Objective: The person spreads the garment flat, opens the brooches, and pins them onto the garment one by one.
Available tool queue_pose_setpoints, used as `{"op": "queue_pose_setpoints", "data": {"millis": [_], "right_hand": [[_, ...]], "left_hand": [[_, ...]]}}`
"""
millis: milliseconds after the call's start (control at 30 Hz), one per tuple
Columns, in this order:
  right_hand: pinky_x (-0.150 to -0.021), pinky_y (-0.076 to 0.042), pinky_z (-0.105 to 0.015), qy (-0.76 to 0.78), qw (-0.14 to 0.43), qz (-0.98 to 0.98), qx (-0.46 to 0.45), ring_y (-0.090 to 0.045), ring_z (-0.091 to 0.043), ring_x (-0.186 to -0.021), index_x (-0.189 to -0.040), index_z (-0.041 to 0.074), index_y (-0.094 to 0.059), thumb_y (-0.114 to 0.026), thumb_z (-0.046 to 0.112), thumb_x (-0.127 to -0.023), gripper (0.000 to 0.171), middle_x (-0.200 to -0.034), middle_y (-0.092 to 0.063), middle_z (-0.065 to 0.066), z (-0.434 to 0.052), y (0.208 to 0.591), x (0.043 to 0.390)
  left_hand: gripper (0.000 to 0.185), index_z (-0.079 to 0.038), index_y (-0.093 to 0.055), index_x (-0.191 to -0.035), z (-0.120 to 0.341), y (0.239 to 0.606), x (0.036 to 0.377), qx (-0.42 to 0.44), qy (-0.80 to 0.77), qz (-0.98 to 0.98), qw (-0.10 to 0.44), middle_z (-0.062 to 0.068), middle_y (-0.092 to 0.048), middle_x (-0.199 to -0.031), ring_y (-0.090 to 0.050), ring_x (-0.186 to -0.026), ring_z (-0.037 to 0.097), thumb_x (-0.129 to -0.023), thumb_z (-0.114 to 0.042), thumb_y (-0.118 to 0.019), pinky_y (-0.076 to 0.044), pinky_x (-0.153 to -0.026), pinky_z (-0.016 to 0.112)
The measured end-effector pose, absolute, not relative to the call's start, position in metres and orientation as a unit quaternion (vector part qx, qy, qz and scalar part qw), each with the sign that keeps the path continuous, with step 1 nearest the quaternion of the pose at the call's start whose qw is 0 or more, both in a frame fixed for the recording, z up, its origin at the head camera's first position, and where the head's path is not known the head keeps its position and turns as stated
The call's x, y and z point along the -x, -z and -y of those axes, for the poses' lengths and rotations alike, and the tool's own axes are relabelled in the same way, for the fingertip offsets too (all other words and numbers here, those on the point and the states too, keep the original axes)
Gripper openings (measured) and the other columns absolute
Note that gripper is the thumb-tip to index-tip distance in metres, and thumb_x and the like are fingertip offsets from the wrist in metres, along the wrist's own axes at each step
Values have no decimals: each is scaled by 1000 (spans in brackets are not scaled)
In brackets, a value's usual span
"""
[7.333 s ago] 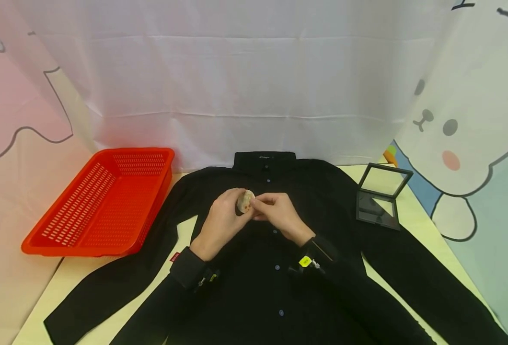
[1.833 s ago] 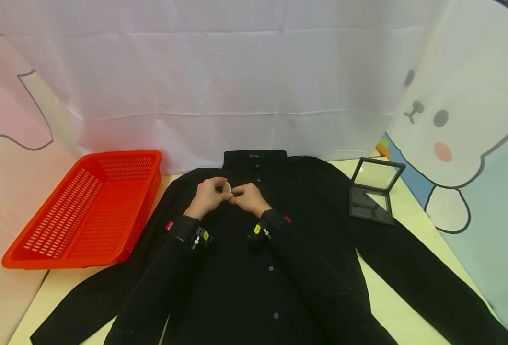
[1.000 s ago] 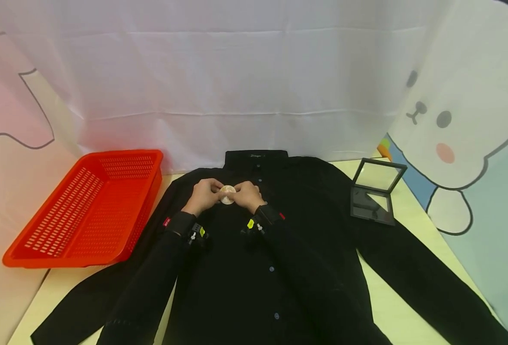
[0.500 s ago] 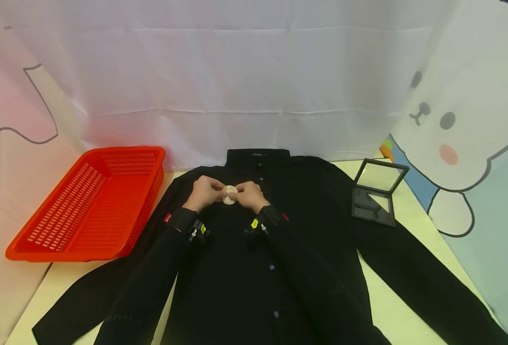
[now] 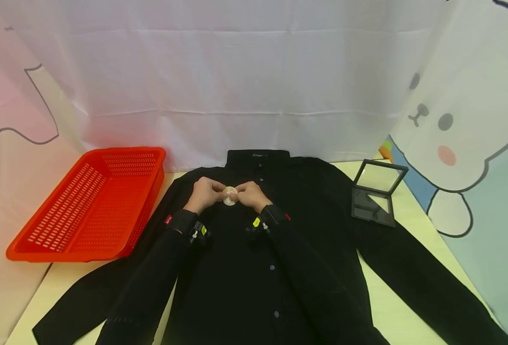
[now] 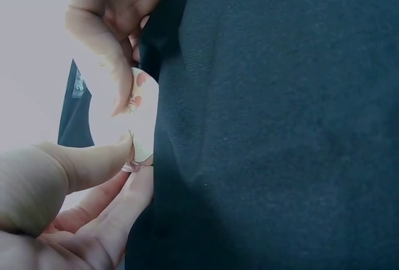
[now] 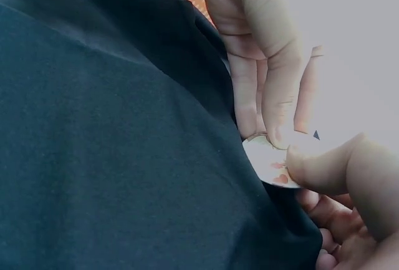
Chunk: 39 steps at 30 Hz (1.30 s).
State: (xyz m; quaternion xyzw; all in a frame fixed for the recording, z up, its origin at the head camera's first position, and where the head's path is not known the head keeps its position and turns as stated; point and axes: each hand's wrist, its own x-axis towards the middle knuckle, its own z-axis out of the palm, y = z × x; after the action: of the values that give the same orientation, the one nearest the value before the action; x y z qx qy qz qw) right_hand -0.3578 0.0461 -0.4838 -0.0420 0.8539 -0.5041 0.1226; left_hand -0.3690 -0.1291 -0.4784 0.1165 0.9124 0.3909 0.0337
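Observation:
A black long-sleeved shirt (image 5: 254,268) lies spread flat on the table, buttons up. On its chest, just below the collar, both hands meet at a small round pale badge (image 5: 230,195) with reddish marks. My left hand (image 5: 206,191) pinches the badge's left edge and my right hand (image 5: 247,192) pinches its right edge. In the left wrist view the badge (image 6: 142,117) lies against the dark cloth (image 6: 274,133) between thumb and fingers. In the right wrist view the badge (image 7: 272,163) sits on the shirt (image 7: 112,158) under a thumb and fingertips.
An orange slotted basket (image 5: 86,206) stands at the left of the table. A black compact mirror (image 5: 376,191) stands open at the right, beside the shirt's shoulder. White cloth and cartoon-printed curtains close off the back and sides. The pale yellow table (image 5: 392,306) shows between the sleeves.
The hands carried the badge from mid-chest up toward the collar. Over the last second both hands stay pinching it flat against the shirt, hardly moving.

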Motion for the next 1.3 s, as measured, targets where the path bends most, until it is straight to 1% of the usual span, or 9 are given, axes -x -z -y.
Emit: {"op": "queue_pose_setpoints", "data": {"millis": [133, 267, 433, 533, 667, 833, 1067, 1233, 1300], "right_hand": [[-89, -41, -41, 477, 117, -870, 39, -48, -27, -103, -89, 11, -77, -69, 28, -89, 18, -99, -66, -5, -44, 487, 358], [-93, -38, -46, 464, 119, -877, 39, -41, -29, -112, -89, 13, -77, -69, 29, -89, 18, -103, -65, -5, -43, 490, 359], [-83, -39, -35, 455, 118, -881, 52, -40, -25, -106, -91, 13, -77, -70, 30, -87, 19, -101, -65, -3, -43, 492, 359], [-78, -40, -31, 465, 125, -874, 71, -45, -23, -98, -91, 11, -77, -69, 29, -88, 19, -97, -66, -3, -45, 492, 360], [-82, -46, -34, 504, 152, -846, 83, -54, -20, -89, -89, 7, -76, -68, 24, -90, 19, -95, -66, -5, -49, 489, 359], [-93, -45, -40, 521, 169, -834, 75, -56, -20, -93, -86, 4, -75, -68, 22, -90, 20, -97, -66, -5, -52, 487, 358], [-81, -44, -33, 486, 152, -857, 75, -54, -22, -92, -91, 7, -76, -67, 25, -91, 20, -97, -66, -5, -53, 486, 357], [-87, -39, -37, 462, 139, -870, 102, -44, -26, -105, -93, 10, -76, -64, 31, -93, 23, -97, -66, -5, -55, 486, 359], [-87, -41, -37, 460, 139, -870, 111, -47, -26, -105, -96, 10, -75, -64, 31, -93, 24, -99, -67, -6, -56, 486, 359]], "left_hand": [[20, -8, -78, -100, 129, 480, 365, -127, -367, -921, 13, 9, -75, -96, -66, -84, 24, -84, -22, -76, -55, -70, 34], [20, -8, -77, -100, 130, 482, 362, -120, -365, -923, 14, 9, -75, -96, -65, -85, 25, -85, -21, -75, -54, -70, 34], [22, -7, -77, -101, 131, 481, 361, -115, -368, -922, 26, 10, -74, -96, -64, -84, 24, -84, -21, -76, -53, -66, 31], [21, -7, -77, -101, 131, 479, 361, -113, -371, -921, 29, 10, -74, -96, -64, -84, 24, -84, -19, -76, -53, -66, 30], [19, -6, -77, -100, 130, 477, 360, -120, -371, -921, 25, 11, -74, -96, -65, -85, 25, -84, -16, -75, -54, -68, 32], [20, -6, -77, -100, 129, 479, 358, -127, -376, -918, 10, 12, -74, -95, -66, -85, 26, -83, -17, -77, -55, -69, 34], [19, -8, -78, -98, 127, 486, 359, -144, -365, -919, -23, 9, -75, -91, -67, -82, 24, -82, -19, -78, -54, -72, 37], [19, -8, -77, -99, 126, 485, 358, -152, -355, -922, -26, 8, -75, -90, -65, -78, 22, -85, -22, -75, -53, -69, 35], [20, -9, -76, -99, 125, 485, 357, -146, -346, -927, -18, 7, -74, -89, -64, -76, 20, -86, -23, -74, -52, -67, 34]]}}
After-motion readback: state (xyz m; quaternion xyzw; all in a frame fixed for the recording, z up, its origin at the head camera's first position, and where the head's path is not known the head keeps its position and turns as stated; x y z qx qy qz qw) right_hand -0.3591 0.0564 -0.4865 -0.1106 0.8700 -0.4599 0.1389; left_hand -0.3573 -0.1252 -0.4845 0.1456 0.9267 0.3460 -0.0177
